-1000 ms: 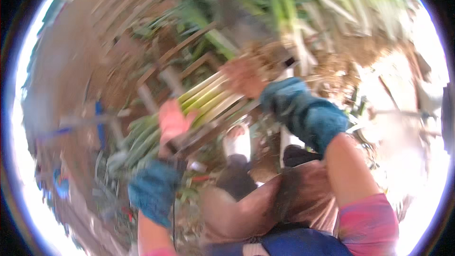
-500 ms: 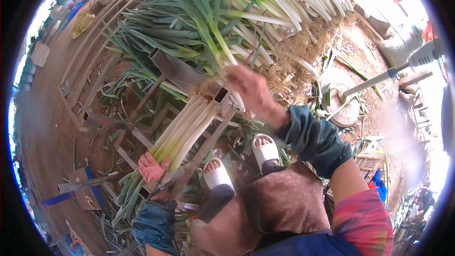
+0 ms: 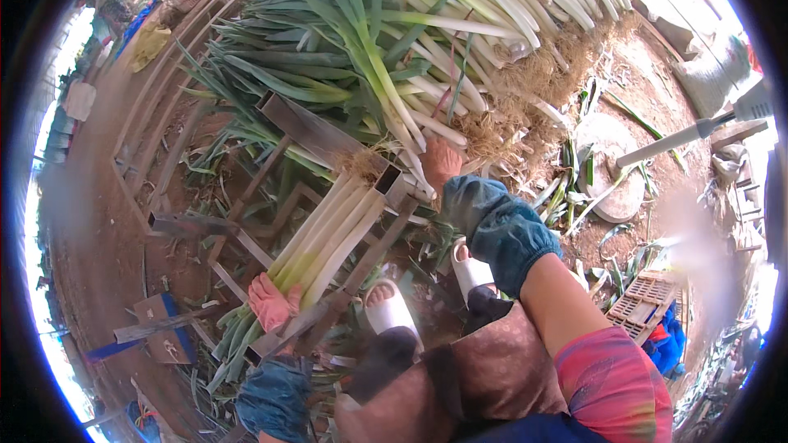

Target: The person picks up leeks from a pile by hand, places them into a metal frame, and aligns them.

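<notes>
My left hand (image 3: 273, 302), in a pink glove, is wrapped round the green end of a bunch of leeks (image 3: 328, 230). The bunch lies slantwise in a metal frame (image 3: 316, 135), its brown roots beside a square tube end. My bare right hand (image 3: 443, 162) reaches down at the near edge of a large leek pile (image 3: 287, 57). Its fingers are hidden by white stalks, so I cannot tell whether they grip anything. Against that hand rest a few loose leeks (image 3: 392, 94), with their white ends toward me and leaves pointing away.
Metal bars (image 3: 345, 271) of the frame cross in front of my white sandals (image 3: 392, 308). A pole on a round base (image 3: 611, 189) stands at the right. Beyond my right arm sits a plastic crate (image 3: 644, 303). Leaf scraps litter the earth floor.
My right hand has moved down from above the loose leeks to the edge of the pile, behind their white ends. My left hand stays on the bunch. The whole view has shifted slightly.
</notes>
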`<action>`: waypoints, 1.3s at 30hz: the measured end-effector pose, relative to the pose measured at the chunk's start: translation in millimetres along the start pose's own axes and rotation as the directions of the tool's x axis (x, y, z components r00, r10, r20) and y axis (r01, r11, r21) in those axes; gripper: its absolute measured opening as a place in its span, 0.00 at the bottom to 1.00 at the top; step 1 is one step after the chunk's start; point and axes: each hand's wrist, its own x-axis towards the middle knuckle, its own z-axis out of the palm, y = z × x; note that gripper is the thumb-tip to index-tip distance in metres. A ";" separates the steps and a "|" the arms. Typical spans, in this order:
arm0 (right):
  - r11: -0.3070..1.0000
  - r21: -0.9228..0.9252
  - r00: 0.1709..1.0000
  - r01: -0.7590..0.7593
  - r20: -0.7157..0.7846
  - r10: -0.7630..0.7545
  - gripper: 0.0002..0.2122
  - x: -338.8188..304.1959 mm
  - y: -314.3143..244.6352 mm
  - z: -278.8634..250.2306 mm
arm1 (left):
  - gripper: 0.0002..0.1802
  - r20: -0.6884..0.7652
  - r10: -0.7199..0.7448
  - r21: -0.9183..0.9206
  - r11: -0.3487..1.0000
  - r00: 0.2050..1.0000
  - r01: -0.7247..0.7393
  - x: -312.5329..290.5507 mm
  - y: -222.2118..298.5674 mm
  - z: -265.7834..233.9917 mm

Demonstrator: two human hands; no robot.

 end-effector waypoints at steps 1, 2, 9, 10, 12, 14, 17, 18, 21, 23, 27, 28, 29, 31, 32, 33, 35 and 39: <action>0.999 -0.015 0.995 0.042 -0.085 -0.043 0.19 -2.7 0.9 0.2 | 0.46 0.003 -0.001 -0.010 1.000 1.000 0.001 0.0 0.7 -0.4; 0.997 0.001 0.985 0.079 -0.153 -0.078 0.19 -2.1 2.5 -1.3 | 0.46 -0.018 0.008 -0.020 1.000 1.000 -0.009 0.1 1.1 -1.1; 0.930 0.355 0.981 0.093 0.126 -0.146 0.22 11.3 16.5 -19.6 | 0.45 -0.015 0.007 0.003 1.000 1.000 -0.007 0.7 1.3 -2.4; 0.936 0.344 0.976 0.071 0.168 -0.136 0.23 12.4 17.2 -20.5 | 0.45 -0.051 0.022 0.010 1.000 0.998 -0.022 0.7 1.1 -1.8; 0.955 0.296 0.961 0.012 0.261 -0.093 0.25 10.6 18.9 -17.7 | 0.45 -0.022 -0.001 0.021 1.000 1.000 0.001 0.2 1.2 -0.4; 0.960 0.281 0.961 0.001 0.264 -0.079 0.22 2.8 22.0 -9.2 | 0.45 -0.038 0.014 0.014 1.000 0.999 -0.014 -0.3 2.1 0.3; 0.907 0.419 0.999 0.036 0.008 -0.043 0.09 -12.4 28.3 8.6 | 0.45 -0.055 0.005 0.013 1.000 0.998 -0.005 -0.3 4.3 -1.8; 0.905 0.422 0.998 0.057 -0.047 -0.041 0.09 -14.0 30.5 12.9 | 0.45 -0.047 0.010 0.020 1.000 0.999 -0.009 -0.1 5.2 -3.2; 0.900 0.416 0.991 0.130 -0.022 -0.133 0.12 -15.9 28.5 17.4 | 0.43 -0.096 0.075 0.083 0.994 0.993 -0.067 0.2 6.1 -6.9; 0.873 0.487 0.916 -0.016 0.357 -0.182 0.16 -14.0 21.6 7.0 | 0.43 -0.053 0.046 0.035 0.998 0.998 -0.045 0.5 4.2 -6.2; 0.744 0.574 0.764 -0.343 0.631 -0.134 0.14 -17.5 4.1 -46.9 | 0.43 -0.041 0.052 -0.106 0.993 0.998 -0.056 4.5 -6.9 -4.4; 0.748 0.573 0.768 -0.334 0.626 -0.136 0.14 -21.4 6.9 -67.9 | 0.43 -0.083 0.095 -0.095 0.990 0.992 -0.103 5.8 -8.7 -6.9; 0.731 0.673 0.812 -0.109 0.484 -0.325 0.15 -28.7 14.1 -91.0 | 0.39 -0.026 0.114 -0.188 0.975 0.993 -0.117 11.0 -14.6 -16.2; 0.481 0.834 0.840 -0.271 0.449 -0.304 0.11 -40.0 23.1 -129.8 | 0.34 0.025 -0.029 -0.349 0.936 0.999 0.036 14.7 -19.7 -48.5; 0.308 0.920 0.884 -0.241 0.339 -0.321 0.10 -45.7 29.2 -147.6 | 0.30 0.094 -0.159 -0.485 0.855 0.983 0.184 14.4 -18.1 -71.7; 0.351 0.864 0.840 -0.360 0.464 -0.282 0.10 -43.1 38.1 -169.3 | 0.26 -0.001 -0.060 -0.505 0.862 0.998 0.051 22.9 -20.4 -102.2; 0.375 0.843 0.805 -0.386 0.506 -0.310 0.10 -47.8 52.5 -201.6 | 0.20 0.066 -0.154 -0.689 0.708 0.986 0.157 25.7 -7.6 -168.5; 0.616 0.784 0.854 -0.083 0.375 -0.362 0.09 -55.9 63.9 -243.0 | 0.15 0.117 -0.213 -0.945 0.278 0.970 0.175 36.0 63.6 -267.6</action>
